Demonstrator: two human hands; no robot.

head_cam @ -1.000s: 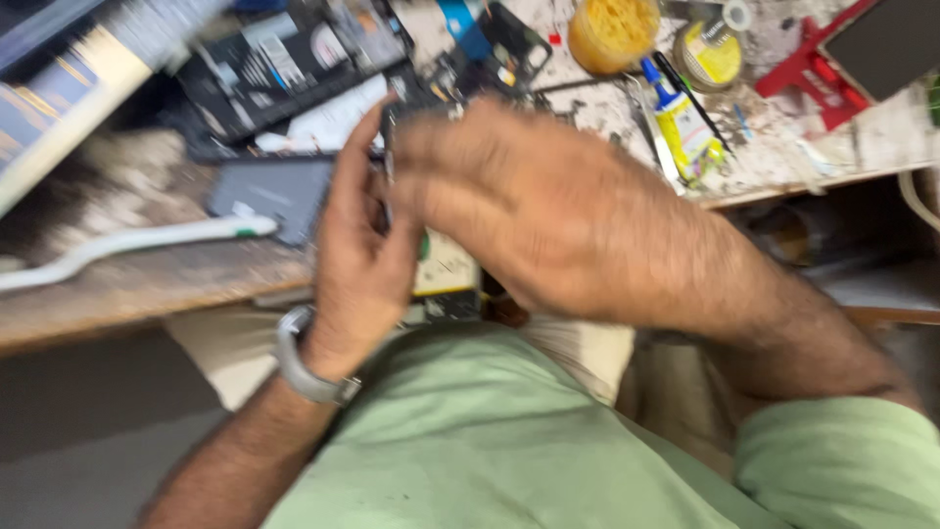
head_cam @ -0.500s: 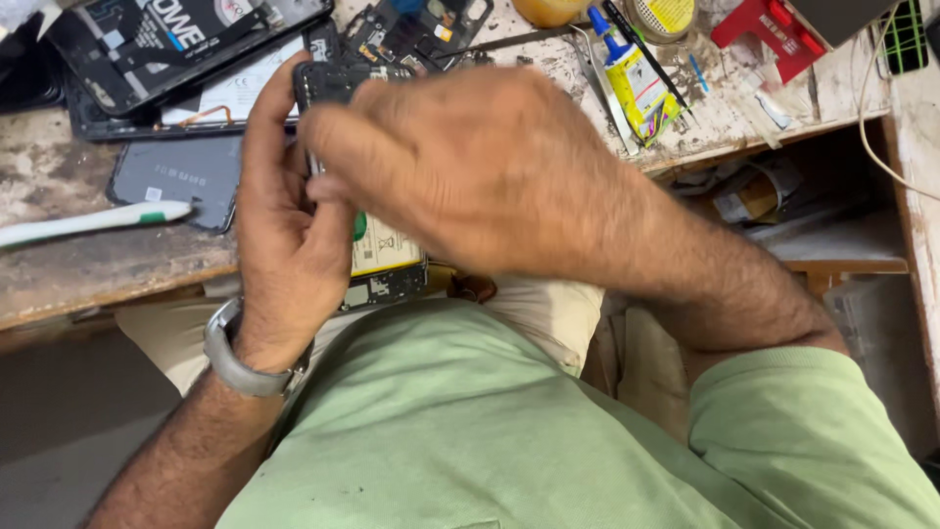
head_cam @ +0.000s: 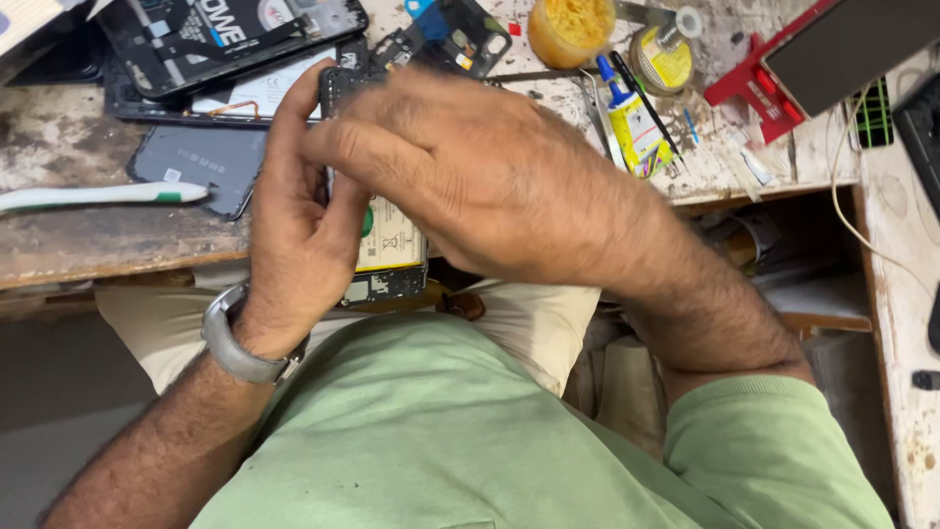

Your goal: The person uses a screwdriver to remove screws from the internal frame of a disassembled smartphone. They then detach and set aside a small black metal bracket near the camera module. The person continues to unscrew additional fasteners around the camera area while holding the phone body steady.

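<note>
Over lap, below workbench point(head_cam: 88, 245) front edge: my left hand point(head_cam: 294, 245) clamped on opened phone point(head_cam: 387, 257), back cover off, battery showing. My right hand point(head_cam: 470, 176) covers top; its grip hidden. Reassembly not done; spare cover point(head_cam: 196, 167) on bench.

Head camera, steeply down, close over workbench point(head_cam: 117, 245)

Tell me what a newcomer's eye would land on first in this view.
First, the two hands at centre: the left hand cradles an opened phone with its pale battery showing, while the right hand covers its top; that hand's grip is hidden. Behind them on the worn workbench lie another dismantled phone at upper left and a tub of yellow paste at the top. A white pen-like tool lies at far left.
</note>
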